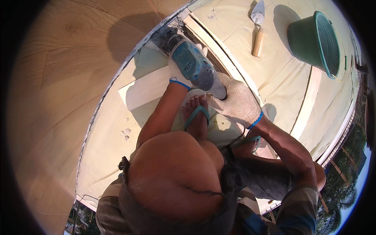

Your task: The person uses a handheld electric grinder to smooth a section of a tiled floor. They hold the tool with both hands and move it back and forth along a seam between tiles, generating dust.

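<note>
A teal and grey power drill [192, 62] lies in both my hands, slanting up to the left. My right hand [237, 98], in a knitted work glove with a blue cuff, is closed around its rear grip. My left hand [179, 73], gloved alike, wraps the front of the body from below; its fingertips show on the far side. The drill's dark front end meets a rough grey mortar patch [158, 38] by the wall's foot. Its very tip cannot be made out there.
A curved brown wall [70, 74] rises at the left. Pale boards [147, 88] lie on the cream sheeting around my sandalled feet. To the right are a wooden-handled trowel [257, 33] and a green bucket [309, 41] tipped in view. Beyond the ledge's right edge, trees show below.
</note>
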`<action>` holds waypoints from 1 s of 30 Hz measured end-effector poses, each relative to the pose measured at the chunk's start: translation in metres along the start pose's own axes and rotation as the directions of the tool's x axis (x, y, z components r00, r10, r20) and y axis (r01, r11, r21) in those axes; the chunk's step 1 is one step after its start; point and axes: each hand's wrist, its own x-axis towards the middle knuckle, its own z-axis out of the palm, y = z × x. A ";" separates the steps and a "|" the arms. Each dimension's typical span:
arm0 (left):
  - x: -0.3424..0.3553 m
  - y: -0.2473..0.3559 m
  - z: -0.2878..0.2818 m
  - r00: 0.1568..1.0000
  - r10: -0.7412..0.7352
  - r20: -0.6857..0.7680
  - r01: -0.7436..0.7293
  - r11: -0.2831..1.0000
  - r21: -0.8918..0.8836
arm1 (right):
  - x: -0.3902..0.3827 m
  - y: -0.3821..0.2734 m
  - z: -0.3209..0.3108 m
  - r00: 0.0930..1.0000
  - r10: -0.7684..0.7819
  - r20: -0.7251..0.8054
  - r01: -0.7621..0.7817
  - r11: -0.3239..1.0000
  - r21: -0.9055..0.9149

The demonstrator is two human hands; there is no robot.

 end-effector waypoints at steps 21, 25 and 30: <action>-0.033 0.061 0.020 0.878 -0.365 0.310 0.441 0.366 -0.819 | -0.053 0.016 -0.040 0.999 0.035 0.023 -0.035 0.999 0.000; -0.026 0.063 0.016 0.891 -0.338 0.303 0.443 0.501 -0.743 | -0.044 0.021 -0.044 0.997 -0.040 0.072 0.041 0.999 -0.011; 0.001 0.073 0.039 0.970 -0.109 0.217 0.097 0.993 0.066 | -0.028 0.038 -0.028 0.999 -0.007 -0.039 0.008 0.999 0.042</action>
